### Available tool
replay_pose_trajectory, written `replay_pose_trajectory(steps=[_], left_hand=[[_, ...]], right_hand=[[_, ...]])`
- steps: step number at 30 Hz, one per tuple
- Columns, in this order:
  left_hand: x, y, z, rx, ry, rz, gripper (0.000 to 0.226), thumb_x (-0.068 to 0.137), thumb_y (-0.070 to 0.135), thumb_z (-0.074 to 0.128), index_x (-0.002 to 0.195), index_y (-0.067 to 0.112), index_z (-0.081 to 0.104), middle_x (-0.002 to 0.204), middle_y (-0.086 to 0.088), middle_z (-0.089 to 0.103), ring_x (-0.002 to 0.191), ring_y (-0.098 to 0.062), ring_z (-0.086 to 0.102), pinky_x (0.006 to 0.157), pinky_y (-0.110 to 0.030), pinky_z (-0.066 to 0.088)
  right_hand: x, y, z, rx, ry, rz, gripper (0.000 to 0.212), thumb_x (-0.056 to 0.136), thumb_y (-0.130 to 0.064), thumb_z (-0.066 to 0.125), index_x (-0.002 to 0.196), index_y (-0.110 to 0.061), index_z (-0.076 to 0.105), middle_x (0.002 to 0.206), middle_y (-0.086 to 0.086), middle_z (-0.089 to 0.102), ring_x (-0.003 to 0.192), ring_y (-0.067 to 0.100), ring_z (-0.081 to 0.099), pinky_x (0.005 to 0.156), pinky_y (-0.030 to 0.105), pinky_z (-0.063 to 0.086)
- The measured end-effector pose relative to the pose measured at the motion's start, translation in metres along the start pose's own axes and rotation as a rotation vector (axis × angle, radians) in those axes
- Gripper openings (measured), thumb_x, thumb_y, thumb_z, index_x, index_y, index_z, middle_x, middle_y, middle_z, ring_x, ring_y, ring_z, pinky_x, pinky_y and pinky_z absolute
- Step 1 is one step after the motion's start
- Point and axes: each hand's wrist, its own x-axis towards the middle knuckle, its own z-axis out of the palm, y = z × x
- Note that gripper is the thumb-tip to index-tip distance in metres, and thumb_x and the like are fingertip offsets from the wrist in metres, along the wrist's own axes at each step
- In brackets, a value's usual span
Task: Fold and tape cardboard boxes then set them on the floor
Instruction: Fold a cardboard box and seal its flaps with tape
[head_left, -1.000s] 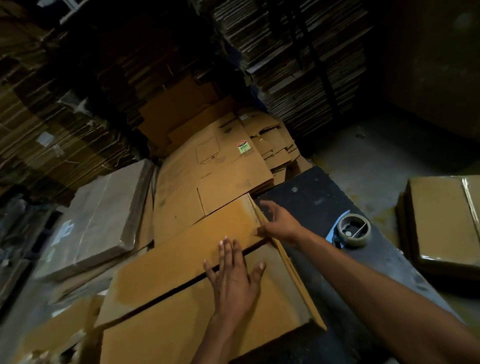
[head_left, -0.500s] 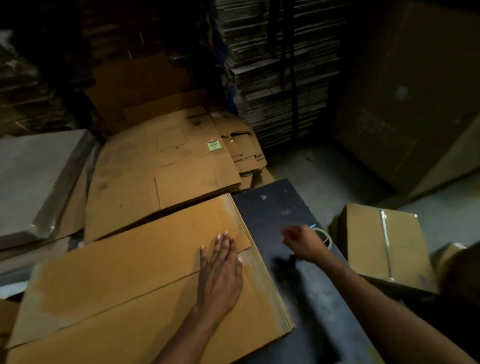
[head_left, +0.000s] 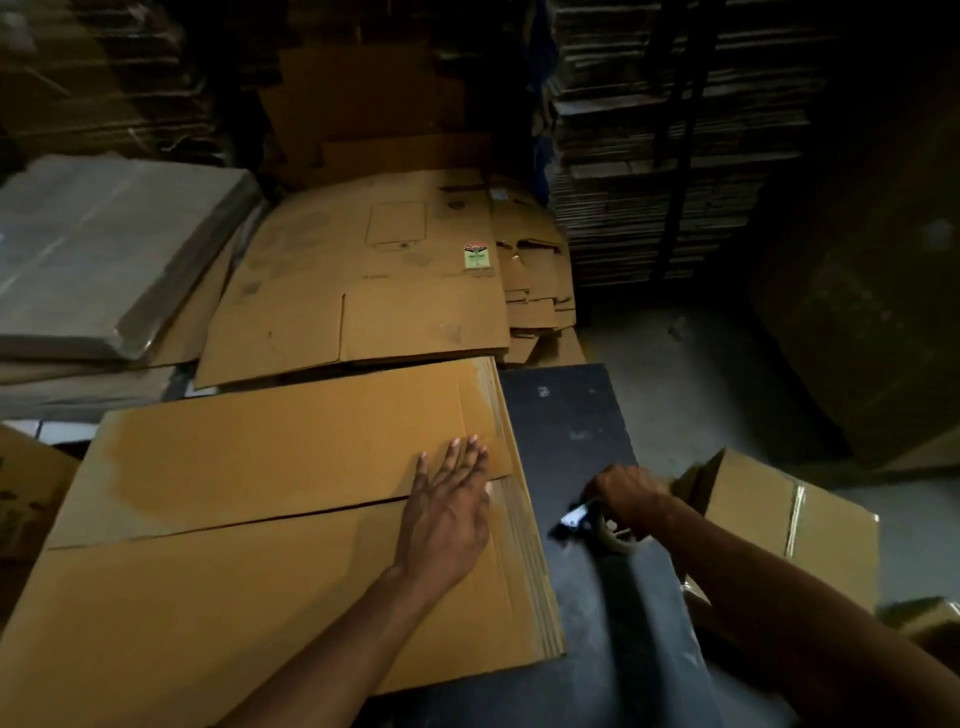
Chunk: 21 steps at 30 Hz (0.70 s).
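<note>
A stack of flat brown cardboard boxes (head_left: 270, 519) lies on the dark table (head_left: 566, 426), its top sheet showing two closed flaps with a seam between them. My left hand (head_left: 447, 509) rests flat on that top sheet near its right edge, fingers straight. To the right, my right hand (head_left: 628, 493) grips the tape dispenser (head_left: 597, 525) on the table's dark surface. A folded and taped box (head_left: 779, 514) sits on the floor right of the table.
More flat cardboard sheets (head_left: 374, 280) lie beyond the stack. A plastic-wrapped bundle (head_left: 109, 249) sits at the left. Tall stacks of flattened cardboard (head_left: 665, 156) stand behind. A large dark box (head_left: 872, 312) is at the right, with concrete floor (head_left: 696, 384) in between.
My right hand left the stack's edge, moved right across the table and closed round the tape dispenser. My left hand stayed flat on the cardboard. The view swung to the right.
</note>
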Motion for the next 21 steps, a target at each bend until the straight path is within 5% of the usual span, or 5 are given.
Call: replay_pose_trajectory(steps=[5,8,13,16,21], left_hand=[[0.016,0.043,0.002,-0.018,-0.063,-0.015,0.055,0.112,0.034,0.024,0.164,0.018,0.022,0.172,0.003,0.01,0.16,-0.014,0.002,0.127,-0.044,-0.01],[0.022,0.063,0.006,-0.003,-0.112,0.002,0.057,0.11,0.032,0.027,0.164,0.015,0.022,0.173,-0.002,0.013,0.16,-0.019,0.005,0.127,-0.049,-0.008],[0.024,0.072,-0.006,-0.031,-0.145,0.13,0.069,0.108,0.053,0.026,0.162,0.01,0.027,0.172,-0.01,0.014,0.16,-0.028,0.005,0.124,-0.054,-0.007],[0.001,0.013,-0.026,0.025,-0.211,0.172,0.078,0.103,0.069,0.024,0.165,0.023,0.015,0.174,-0.007,-0.006,0.159,-0.026,-0.013,0.116,-0.06,-0.024],[-0.087,-0.17,-0.094,0.173,-0.308,-0.088,0.096,0.09,0.087,0.017,0.163,0.034,-0.014,0.166,0.002,-0.033,0.152,-0.025,-0.035,0.115,-0.069,-0.019]], right_hand=[[-0.033,0.04,-0.055,0.177,0.295,0.12,0.026,0.097,-0.036,0.062,0.122,-0.027,0.064,0.1,-0.002,0.067,0.086,0.017,0.068,0.078,0.038,0.06],[-0.068,0.038,-0.133,0.278,0.511,0.16,0.03,0.095,-0.022,0.069,0.124,-0.016,0.065,0.103,0.016,0.071,0.093,0.038,0.069,0.074,0.044,0.055],[-0.098,-0.051,-0.217,0.374,0.662,0.021,0.034,0.092,-0.016,0.073,0.123,-0.017,0.06,0.102,0.014,0.066,0.093,0.036,0.065,0.073,0.035,0.042],[-0.104,-0.136,-0.216,0.436,0.598,-0.138,0.03,0.093,-0.017,0.071,0.116,-0.029,0.055,0.09,0.003,0.065,0.082,0.028,0.065,0.067,0.036,0.048],[-0.095,-0.265,-0.199,0.424,0.452,-0.329,0.05,0.095,-0.012,0.069,0.135,-0.034,0.05,0.1,-0.005,0.066,0.092,0.021,0.067,0.082,0.042,0.056]])
